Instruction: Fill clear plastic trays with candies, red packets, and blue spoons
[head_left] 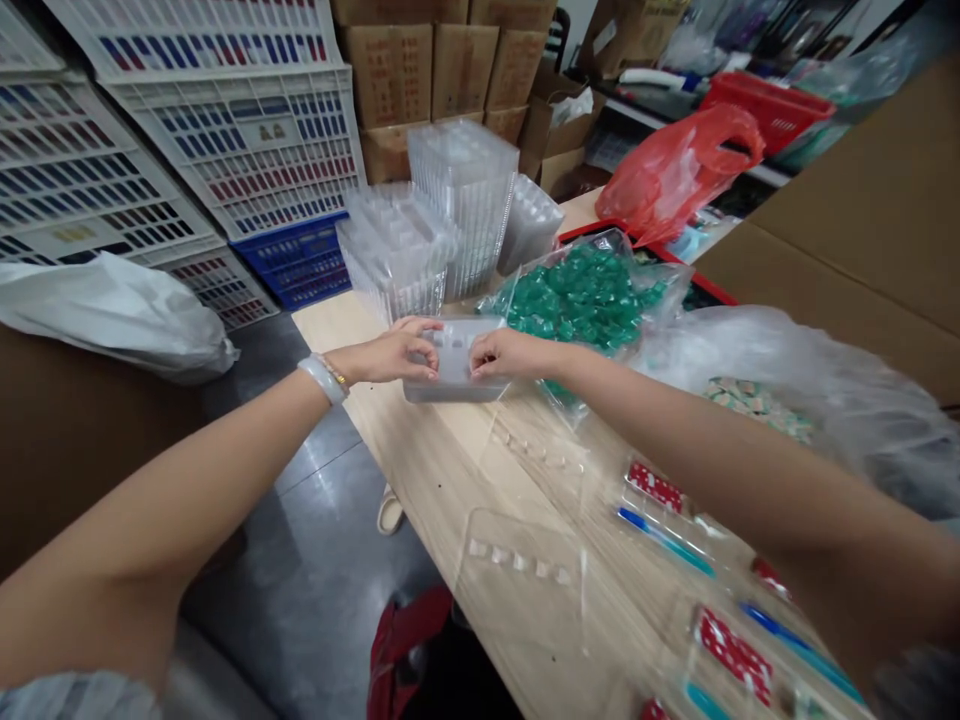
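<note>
A low stack of clear plastic blister trays (455,388) sits at the table's far-left edge, between both my hands. My left hand (401,352) is at its left side, fingers curled and pinching the tray's edge. At the right side, my right hand (499,353) has its fingers closed on the same tray; the fingertips are partly hidden. Nearer me, a single clear tray (517,590) with a row of small moulded bumps lies on the wooden table (420,470). Other trays hold red dotted pieces (733,655) and blue pens (666,540).
Tall stacks of clear trays (465,200) stand behind my hands. To their right lie a bag of green wrapped pieces (585,295), a red plastic bag (675,175) and a translucent bag (832,370). White crates (247,150) and cardboard boxes (390,80) are stacked beyond the table.
</note>
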